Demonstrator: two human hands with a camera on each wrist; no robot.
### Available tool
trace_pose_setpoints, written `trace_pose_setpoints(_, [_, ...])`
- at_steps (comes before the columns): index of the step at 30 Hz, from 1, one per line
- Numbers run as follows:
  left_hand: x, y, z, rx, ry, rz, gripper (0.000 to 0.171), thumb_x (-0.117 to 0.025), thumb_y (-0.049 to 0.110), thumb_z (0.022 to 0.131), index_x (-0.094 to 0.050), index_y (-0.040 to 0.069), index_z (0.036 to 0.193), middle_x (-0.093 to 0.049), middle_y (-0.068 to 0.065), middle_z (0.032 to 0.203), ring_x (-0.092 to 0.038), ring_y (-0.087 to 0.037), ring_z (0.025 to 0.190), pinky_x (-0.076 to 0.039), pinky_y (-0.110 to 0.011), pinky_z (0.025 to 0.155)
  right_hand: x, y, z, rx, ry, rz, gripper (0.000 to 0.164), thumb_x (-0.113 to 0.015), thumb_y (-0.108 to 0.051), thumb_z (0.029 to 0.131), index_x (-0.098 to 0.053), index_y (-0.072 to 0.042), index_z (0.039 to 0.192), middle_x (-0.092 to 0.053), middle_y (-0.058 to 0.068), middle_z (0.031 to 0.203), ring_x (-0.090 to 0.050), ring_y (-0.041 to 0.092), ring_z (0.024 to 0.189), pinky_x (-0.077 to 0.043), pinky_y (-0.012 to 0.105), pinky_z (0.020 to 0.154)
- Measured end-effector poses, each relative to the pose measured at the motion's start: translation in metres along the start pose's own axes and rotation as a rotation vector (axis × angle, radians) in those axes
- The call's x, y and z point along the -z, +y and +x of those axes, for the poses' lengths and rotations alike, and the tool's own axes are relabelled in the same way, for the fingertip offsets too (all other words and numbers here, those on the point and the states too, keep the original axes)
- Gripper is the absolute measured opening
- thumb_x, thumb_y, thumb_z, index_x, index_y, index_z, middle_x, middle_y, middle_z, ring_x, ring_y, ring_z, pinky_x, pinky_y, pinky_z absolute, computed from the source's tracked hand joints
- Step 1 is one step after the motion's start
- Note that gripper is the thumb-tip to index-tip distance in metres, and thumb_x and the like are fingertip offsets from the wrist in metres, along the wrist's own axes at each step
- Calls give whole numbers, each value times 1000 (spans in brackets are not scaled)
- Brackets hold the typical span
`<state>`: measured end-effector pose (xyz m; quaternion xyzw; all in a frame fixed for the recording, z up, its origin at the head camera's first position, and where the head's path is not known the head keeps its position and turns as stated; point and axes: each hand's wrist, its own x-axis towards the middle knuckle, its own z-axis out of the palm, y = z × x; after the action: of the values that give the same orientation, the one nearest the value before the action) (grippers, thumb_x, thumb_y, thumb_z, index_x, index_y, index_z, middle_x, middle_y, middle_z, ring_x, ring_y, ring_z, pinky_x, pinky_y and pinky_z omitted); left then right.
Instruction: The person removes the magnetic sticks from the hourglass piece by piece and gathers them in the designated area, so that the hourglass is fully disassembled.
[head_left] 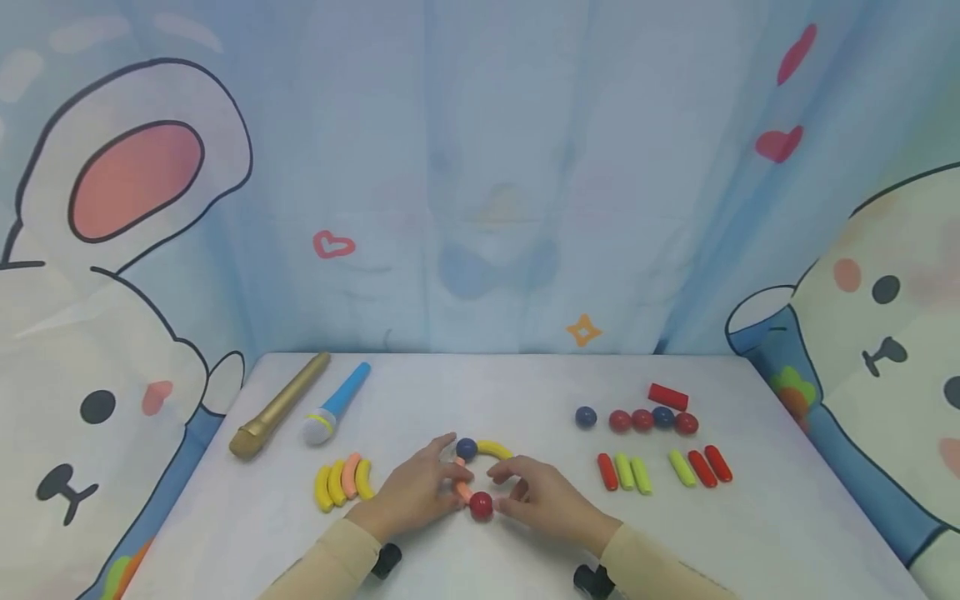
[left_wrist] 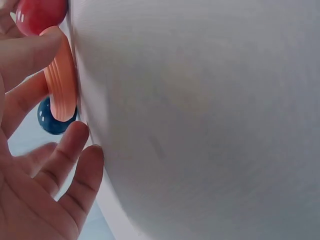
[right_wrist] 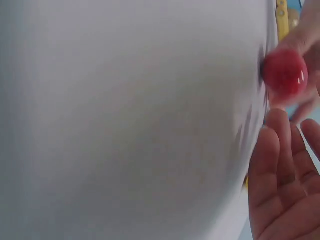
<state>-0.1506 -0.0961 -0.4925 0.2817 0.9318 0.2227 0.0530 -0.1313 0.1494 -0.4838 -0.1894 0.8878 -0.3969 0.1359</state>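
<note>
In the head view a small ring-like layout lies between the hands: a blue ball (head_left: 467,449) at the far side, a yellow curved piece (head_left: 495,449) to its right, an orange curved piece (head_left: 464,492) below it and a red ball (head_left: 481,506) nearest me. My left hand (head_left: 416,493) pinches the ribbed orange piece (left_wrist: 62,82) between thumb and index finger, its other fingers spread. Beside the red ball (right_wrist: 286,74) is my right hand (head_left: 555,502), fingers loosely bent and holding nothing. Its fingertips (right_wrist: 276,120) appear just apart from that ball.
Several yellow and orange curved pieces (head_left: 337,483) lie left of my left hand. Behind them are a gold microphone-shaped stick (head_left: 281,404) and a blue toy microphone (head_left: 345,392). At right sit red and blue balls (head_left: 642,420), a red cylinder (head_left: 668,397) and red and green sticks (head_left: 682,468).
</note>
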Motion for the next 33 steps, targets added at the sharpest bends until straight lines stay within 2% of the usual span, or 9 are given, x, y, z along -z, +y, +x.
trace_pose_setpoints(3, [3,-1,-1,-20,0,-11,32,-79,32,85,-74,27,117,-34,-4,159,-44,-29,136,-43,-47,105,-9,-4,4,26,-54,33,40,-79,-25,86,-65,-20,124,-64,-10,109,-60,11,77,-53,26,66])
trace_pose_setpoints(8, [6,-3,2,-48,-8,-39,26,-81,29,82,-75,27,108,-36,1,158,-44,-27,137,-41,-45,107,-19,-5,7,7,-79,28,38,-82,-23,84,-67,-22,119,-62,-13,97,-58,12,73,-51,26,65])
trace_pose_setpoints(17, [9,-5,6,-44,-53,-104,22,-85,26,78,-77,31,98,-36,2,158,-40,-24,139,-35,-44,112,-22,-4,10,-44,-127,82,38,-81,-16,84,-66,-22,118,-62,-9,96,-60,14,74,-50,26,65])
trace_pose_setpoints(26, [8,-4,8,-36,-57,-95,20,-85,29,79,-77,32,97,-36,1,157,-40,-25,139,-35,-44,112,-21,3,14,-91,-154,210,34,-79,-14,85,-66,-21,116,-63,-4,111,-59,20,94,-54,40,82])
trace_pose_setpoints(33, [8,-3,7,-24,-58,-110,20,-86,29,78,-78,31,96,-37,1,157,-40,-25,140,-35,-44,112,-18,4,13,-88,-206,402,29,-69,-6,92,-63,-10,120,-64,4,112,-68,22,90,-57,34,82])
